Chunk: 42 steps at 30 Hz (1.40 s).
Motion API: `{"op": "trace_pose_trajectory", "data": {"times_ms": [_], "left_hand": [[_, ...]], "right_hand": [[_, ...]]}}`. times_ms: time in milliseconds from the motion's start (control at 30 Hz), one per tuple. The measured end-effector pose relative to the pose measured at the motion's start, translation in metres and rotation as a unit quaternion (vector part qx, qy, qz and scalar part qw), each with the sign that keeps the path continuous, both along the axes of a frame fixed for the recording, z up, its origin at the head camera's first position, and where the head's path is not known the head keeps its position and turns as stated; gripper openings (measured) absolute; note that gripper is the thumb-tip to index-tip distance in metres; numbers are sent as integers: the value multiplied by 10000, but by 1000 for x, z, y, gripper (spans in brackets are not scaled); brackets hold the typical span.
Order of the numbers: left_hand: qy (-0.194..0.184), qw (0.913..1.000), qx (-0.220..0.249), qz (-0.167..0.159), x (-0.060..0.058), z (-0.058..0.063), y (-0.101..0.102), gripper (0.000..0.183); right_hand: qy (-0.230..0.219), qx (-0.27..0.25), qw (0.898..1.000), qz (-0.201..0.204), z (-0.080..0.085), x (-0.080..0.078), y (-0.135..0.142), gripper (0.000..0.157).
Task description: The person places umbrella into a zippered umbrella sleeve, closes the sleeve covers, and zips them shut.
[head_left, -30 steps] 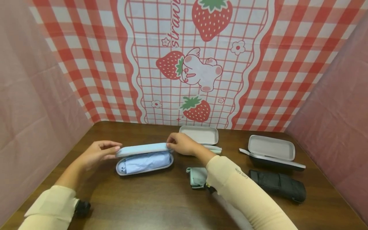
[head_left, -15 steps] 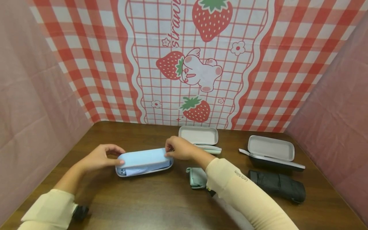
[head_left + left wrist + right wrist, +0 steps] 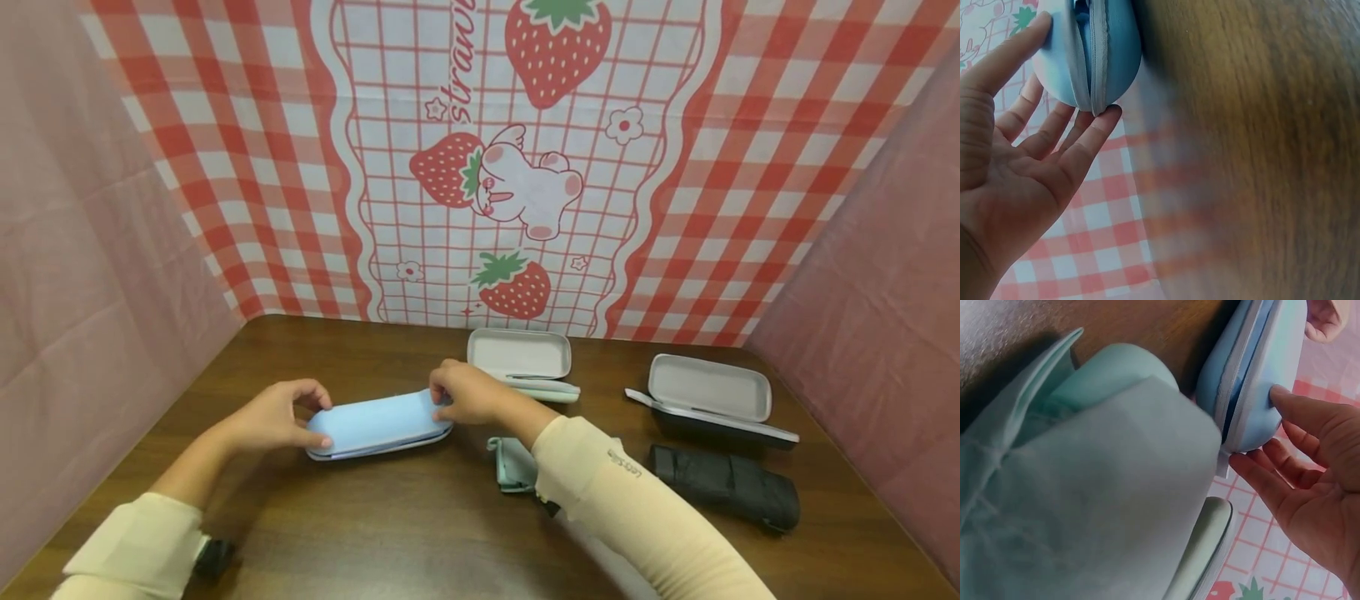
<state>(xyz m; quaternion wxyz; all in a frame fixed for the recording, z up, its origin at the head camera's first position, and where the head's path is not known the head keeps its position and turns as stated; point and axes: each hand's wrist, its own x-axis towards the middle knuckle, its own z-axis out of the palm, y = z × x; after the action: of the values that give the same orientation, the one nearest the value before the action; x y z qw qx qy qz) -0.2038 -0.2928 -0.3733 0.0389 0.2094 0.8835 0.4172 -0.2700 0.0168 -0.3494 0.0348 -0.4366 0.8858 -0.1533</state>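
A light blue zip case (image 3: 378, 423) lies left of the middle of the table, its lid lowered over the base. Along the front rim a narrow gap shows, and in the left wrist view the unzipped edges of the case (image 3: 1119, 56) stand slightly apart. My left hand (image 3: 273, 417) holds its left end, thumb on the lid and fingers behind. At the opposite end my right hand (image 3: 472, 396) grips it the same way; in the right wrist view the thumb presses the lid of the case (image 3: 1266, 394). The blue folded umbrella inside is hidden by the lid.
A mint folded umbrella (image 3: 516, 464) lies by my right forearm, partly covered by it. Behind stands an open mint case (image 3: 521, 354). To the right are an open black case (image 3: 708, 387) with grey lining and a black folded umbrella (image 3: 723, 483). A checked cloth (image 3: 288, 167) hangs behind.
The lid of the blue case has swung down toward me, covering the blue folded umbrella that showed before. Both hands came down and forward with it.
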Motion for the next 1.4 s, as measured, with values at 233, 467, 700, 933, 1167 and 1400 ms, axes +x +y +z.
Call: {"op": "trace_pose_trajectory", "data": {"times_ms": [233, 467, 700, 933, 1167, 1400], "left_hand": [[343, 9979, -558, -31, 2, 1, 5, 49], [831, 9924, -903, -125, 3, 2, 8, 50], [196, 9963, -835, 2, 1, 1, 8, 62], [-182, 9952, -923, -266, 1, 0, 13, 63], [226, 9943, -1026, -182, 3, -3, 14, 60], [732, 9910, -1113, -146, 5, -8, 17, 60]], "right_hand": [[125, 408, 9991, 24, 4, 5, -5, 43], [382, 694, 9969, -12, 3, 10, -6, 43], [623, 712, 9954, 156, 0, 14, -4, 45], [739, 491, 9950, 469, 4, 15, 1, 41], [726, 290, 9965, 299, 13, 12, -5, 19], [551, 479, 9971, 223, 14, 7, -13, 31]]}}
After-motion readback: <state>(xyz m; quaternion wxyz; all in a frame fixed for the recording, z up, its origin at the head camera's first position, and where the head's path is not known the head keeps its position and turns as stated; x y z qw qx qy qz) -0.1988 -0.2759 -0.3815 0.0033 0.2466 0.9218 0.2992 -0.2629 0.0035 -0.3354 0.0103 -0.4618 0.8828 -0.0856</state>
